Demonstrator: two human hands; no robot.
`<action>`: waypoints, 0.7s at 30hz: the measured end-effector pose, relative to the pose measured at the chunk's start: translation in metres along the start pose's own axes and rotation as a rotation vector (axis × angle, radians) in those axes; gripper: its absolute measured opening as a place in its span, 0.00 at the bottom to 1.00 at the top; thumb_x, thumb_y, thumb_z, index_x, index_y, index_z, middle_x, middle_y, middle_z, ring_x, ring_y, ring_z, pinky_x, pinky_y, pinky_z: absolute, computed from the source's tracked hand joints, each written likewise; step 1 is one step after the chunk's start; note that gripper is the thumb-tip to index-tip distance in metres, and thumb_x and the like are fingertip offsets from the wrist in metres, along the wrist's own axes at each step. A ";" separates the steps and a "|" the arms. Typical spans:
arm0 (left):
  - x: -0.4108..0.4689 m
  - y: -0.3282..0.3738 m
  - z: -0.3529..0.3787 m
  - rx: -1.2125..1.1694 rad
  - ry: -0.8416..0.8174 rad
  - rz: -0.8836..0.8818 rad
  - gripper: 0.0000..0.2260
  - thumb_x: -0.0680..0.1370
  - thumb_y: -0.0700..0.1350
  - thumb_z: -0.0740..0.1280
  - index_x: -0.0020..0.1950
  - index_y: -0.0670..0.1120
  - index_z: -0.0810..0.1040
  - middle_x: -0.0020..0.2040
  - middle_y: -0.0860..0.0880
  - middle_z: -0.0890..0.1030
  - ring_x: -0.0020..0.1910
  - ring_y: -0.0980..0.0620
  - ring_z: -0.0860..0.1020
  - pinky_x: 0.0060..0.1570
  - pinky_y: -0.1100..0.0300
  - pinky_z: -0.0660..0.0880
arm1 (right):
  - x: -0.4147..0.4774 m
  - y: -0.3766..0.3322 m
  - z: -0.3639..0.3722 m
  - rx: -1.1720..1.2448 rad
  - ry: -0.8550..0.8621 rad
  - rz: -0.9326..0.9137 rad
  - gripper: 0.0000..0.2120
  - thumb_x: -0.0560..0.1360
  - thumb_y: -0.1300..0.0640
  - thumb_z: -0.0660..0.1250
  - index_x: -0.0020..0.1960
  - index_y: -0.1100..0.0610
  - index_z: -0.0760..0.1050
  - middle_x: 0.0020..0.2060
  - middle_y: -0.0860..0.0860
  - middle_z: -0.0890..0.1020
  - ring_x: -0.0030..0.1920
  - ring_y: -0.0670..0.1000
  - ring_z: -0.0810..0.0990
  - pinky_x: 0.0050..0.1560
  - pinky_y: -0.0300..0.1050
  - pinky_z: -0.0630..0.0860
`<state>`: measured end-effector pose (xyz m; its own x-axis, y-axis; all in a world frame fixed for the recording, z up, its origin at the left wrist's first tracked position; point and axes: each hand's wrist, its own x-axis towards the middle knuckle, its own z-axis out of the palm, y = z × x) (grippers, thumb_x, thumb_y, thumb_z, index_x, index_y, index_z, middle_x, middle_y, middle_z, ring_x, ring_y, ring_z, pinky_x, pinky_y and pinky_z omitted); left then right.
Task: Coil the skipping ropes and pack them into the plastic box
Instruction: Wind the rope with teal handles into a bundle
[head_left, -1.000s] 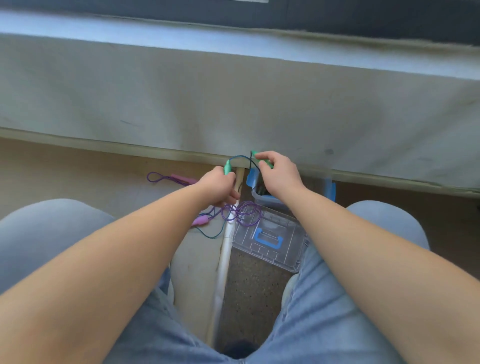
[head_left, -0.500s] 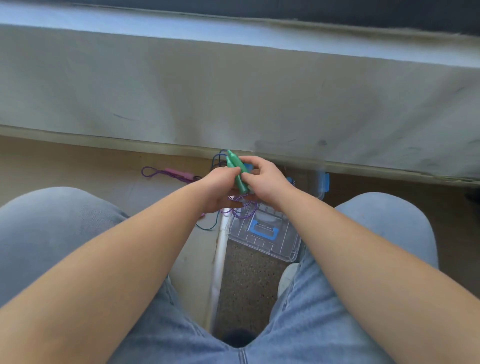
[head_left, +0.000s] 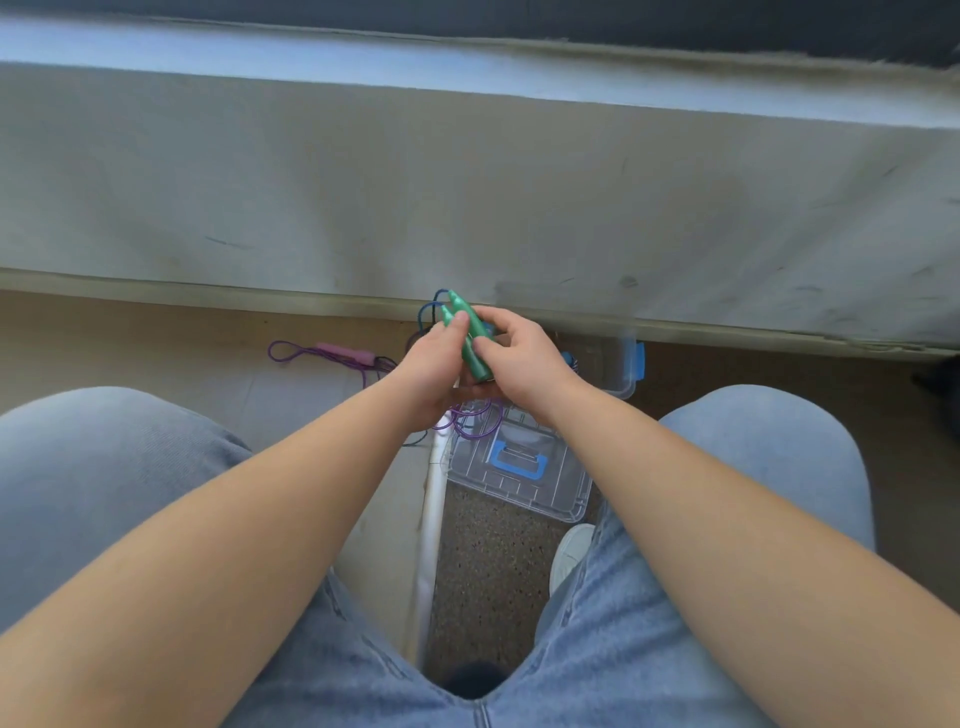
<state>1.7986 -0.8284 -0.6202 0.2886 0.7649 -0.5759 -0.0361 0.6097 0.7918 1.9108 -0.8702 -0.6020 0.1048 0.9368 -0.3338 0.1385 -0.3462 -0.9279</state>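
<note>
Both green handles (head_left: 470, 332) of a skipping rope with a dark blue cord (head_left: 428, 309) are pressed side by side between my hands. My left hand (head_left: 434, 366) grips them from the left, my right hand (head_left: 519, 356) from the right. A second rope with pink handles (head_left: 345, 354) and a purple cord (head_left: 475, 423) lies on the floor to the left and under my hands. The clear plastic box (head_left: 621, 364) with blue clips stands just behind my right hand, mostly hidden. Its clear lid (head_left: 524, 473) with a blue handle lies flat in front.
A grey wall base (head_left: 467, 197) runs across right behind the box. My knees in blue jeans (head_left: 104, 467) flank the work spot on both sides. A white floor strip (head_left: 434, 519) runs between my legs. A white shoe (head_left: 569, 556) sits near the lid.
My hands have come together: the two green handles, held apart one second ago, are now side by side in both hands, raised a little over the box.
</note>
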 end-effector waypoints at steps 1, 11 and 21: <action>0.001 0.001 0.000 -0.014 0.004 0.004 0.18 0.84 0.55 0.56 0.66 0.44 0.74 0.61 0.42 0.82 0.55 0.41 0.81 0.57 0.40 0.78 | 0.000 0.000 -0.002 0.013 -0.005 -0.008 0.20 0.80 0.64 0.61 0.70 0.51 0.73 0.47 0.56 0.83 0.39 0.55 0.85 0.42 0.53 0.84; 0.002 0.010 0.000 -0.087 0.000 0.140 0.11 0.86 0.49 0.53 0.58 0.46 0.73 0.57 0.53 0.82 0.54 0.49 0.80 0.52 0.52 0.79 | -0.002 -0.007 0.002 0.186 -0.191 0.292 0.10 0.83 0.53 0.62 0.50 0.59 0.75 0.41 0.60 0.82 0.32 0.52 0.80 0.34 0.43 0.76; 0.003 0.022 -0.012 0.211 0.039 0.165 0.14 0.85 0.54 0.55 0.53 0.48 0.77 0.54 0.47 0.83 0.44 0.49 0.80 0.36 0.59 0.78 | -0.006 -0.009 0.000 0.453 -0.317 0.357 0.09 0.85 0.56 0.58 0.56 0.60 0.72 0.38 0.57 0.76 0.34 0.52 0.73 0.38 0.48 0.78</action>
<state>1.7871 -0.8107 -0.6072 0.2585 0.8600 -0.4400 0.1220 0.4227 0.8980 1.9093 -0.8728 -0.5920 -0.2371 0.7622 -0.6024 -0.2867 -0.6473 -0.7062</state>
